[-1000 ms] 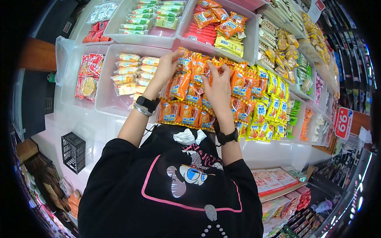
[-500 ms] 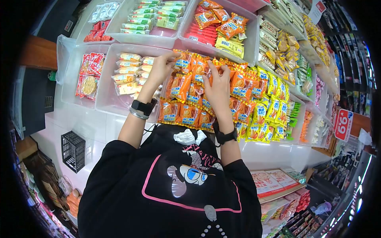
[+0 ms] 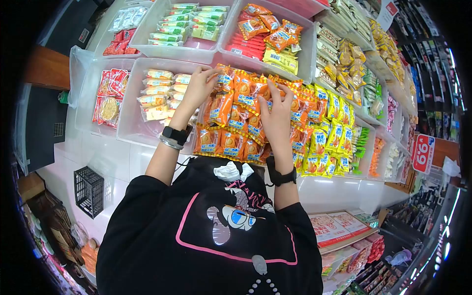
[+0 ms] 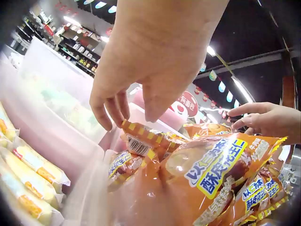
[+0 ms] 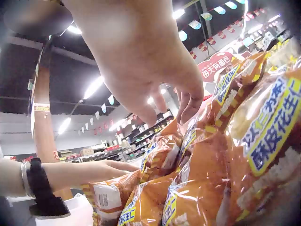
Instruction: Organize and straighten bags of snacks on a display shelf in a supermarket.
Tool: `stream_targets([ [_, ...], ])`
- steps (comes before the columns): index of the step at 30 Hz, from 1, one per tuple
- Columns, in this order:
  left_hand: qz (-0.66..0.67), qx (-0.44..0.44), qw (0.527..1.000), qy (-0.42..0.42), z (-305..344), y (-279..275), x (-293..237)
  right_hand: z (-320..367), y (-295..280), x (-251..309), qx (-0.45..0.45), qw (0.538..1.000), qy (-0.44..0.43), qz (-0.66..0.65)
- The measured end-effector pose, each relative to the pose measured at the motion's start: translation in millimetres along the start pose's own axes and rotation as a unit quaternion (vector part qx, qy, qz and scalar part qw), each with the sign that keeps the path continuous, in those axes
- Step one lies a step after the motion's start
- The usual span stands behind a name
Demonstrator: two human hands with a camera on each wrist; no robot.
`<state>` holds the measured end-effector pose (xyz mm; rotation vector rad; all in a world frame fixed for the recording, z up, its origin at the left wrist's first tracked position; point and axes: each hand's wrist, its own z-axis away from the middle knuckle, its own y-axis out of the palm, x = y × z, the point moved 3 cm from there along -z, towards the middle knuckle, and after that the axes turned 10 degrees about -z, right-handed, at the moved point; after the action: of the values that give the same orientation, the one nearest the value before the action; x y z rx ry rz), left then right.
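Note:
Orange snack bags [image 3: 232,142] printed with blue and white lettering lie in neat rows, heaped above the bin's edge. At the far left corner of the heap is my left hand [image 3: 199,87], its fingertips beside an orange bag. In the left wrist view, the loosely bent fingers hang right over an orange bag with a barcode [image 4: 138,144]. Over the middle of the rows reaches my right hand [image 3: 276,112], thumb and fingers spread across the top bags. In the right wrist view its fingertips [image 5: 189,110] come down onto the orange bags [image 5: 202,172].
Yellow snack bags [image 3: 337,135] adjoin the orange ones on the right. Left of them, a translucent bin [image 3: 129,120] holds cream-coloured wrapped cakes [image 3: 156,99]. More bins of packets stand behind. A black crate [image 3: 89,191] is on the floor; a price sign [image 3: 424,154] hangs at right.
My left hand has drawn back slightly leftward from the corner bag. My right hand has shifted a little to the right over the orange bags. The rows look much the same.

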<state>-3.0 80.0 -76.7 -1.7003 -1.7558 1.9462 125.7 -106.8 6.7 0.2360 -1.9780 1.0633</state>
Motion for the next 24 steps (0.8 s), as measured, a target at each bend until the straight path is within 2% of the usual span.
stream_targets([
  [3,-0.005,-0.030,1.000,-0.005,-1.5,-9.8,-12.5,4.0,-12.2,0.7,-0.009,1.000,0.013,-0.001],
  [6,0.042,-0.022,0.999,0.012,-12.9,-27.3,-32.9,7.1,-21.8,-3.1,-0.050,0.997,-0.034,0.047],
  [8,0.071,0.009,0.997,0.005,-26.9,-33.8,-35.2,7.1,-23.2,2.2,-0.029,0.990,-0.050,0.126],
  [9,0.096,0.040,0.995,0.000,-33.9,-37.7,-37.6,8.2,-20.8,2.6,-0.028,0.990,-0.051,0.128],
  [11,0.098,0.046,0.994,-0.007,-48.4,-48.1,-49.9,11.6,-10.1,4.7,0.009,0.991,-0.078,0.108],
  [14,0.082,0.029,0.993,0.083,-75.7,-50.0,-53.5,16.8,-3.6,6.8,0.025,0.993,-0.067,0.089],
  [15,0.085,0.028,0.993,0.081,-85.7,-50.8,-55.5,17.2,-4.2,6.0,0.030,0.995,-0.059,0.071],
  [17,0.046,0.133,0.988,0.062,-108.6,-51.7,-69.1,19.0,-8.3,3.9,0.031,0.996,-0.054,0.058],
  [18,0.043,0.137,0.988,0.062,-119.7,-52.6,-78.5,20.3,-13.0,5.0,0.022,0.998,-0.041,0.036],
  [22,0.032,0.127,0.985,0.114,-194.5,-13.7,-66.3,20.8,-28.9,2.4,0.007,0.999,-0.035,0.023],
  [24,-0.063,0.109,0.981,0.150,-226.1,17.3,-66.4,19.8,-36.3,4.4,0.002,0.999,-0.027,0.024],
])
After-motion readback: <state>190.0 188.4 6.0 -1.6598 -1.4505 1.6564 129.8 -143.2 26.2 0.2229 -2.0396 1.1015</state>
